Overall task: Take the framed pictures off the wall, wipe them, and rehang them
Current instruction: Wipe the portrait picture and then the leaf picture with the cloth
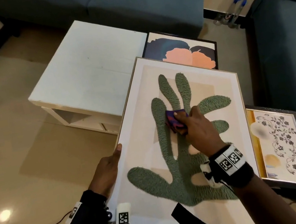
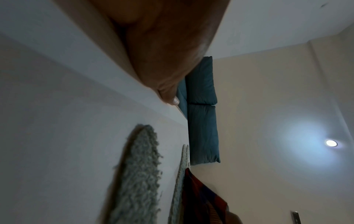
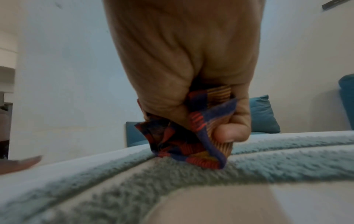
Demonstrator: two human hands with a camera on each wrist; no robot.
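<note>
While the right hand [image 1: 197,129] pressed a bunched cloth [image 1: 173,121] against the green tufted shape, the picture [image 1: 227,119] lay tilted across the person's lap, its far end resting over a second frame [image 1: 154,43] on the worktop [image 1: 87,71]. That slant likely kept the face in easy reach for wiping. The left hand [image 1: 109,167] lay along the frame's left edge, fingers nearly straight against it, apparently bracing it against the push of the cloth. A third frame [image 1: 286,141] with floral scrollwork lay to the right, partly under the picture.

Only the right wrist view showed the grip itself: fingers and thumb [image 3: 229,133] curled tight, cloth folds squeezed out between them and touching the pile. The left wrist view showed a fingertip [image 2: 172,100] laid flat on the white border. The head view alone showed all three frames off the wall.
</note>
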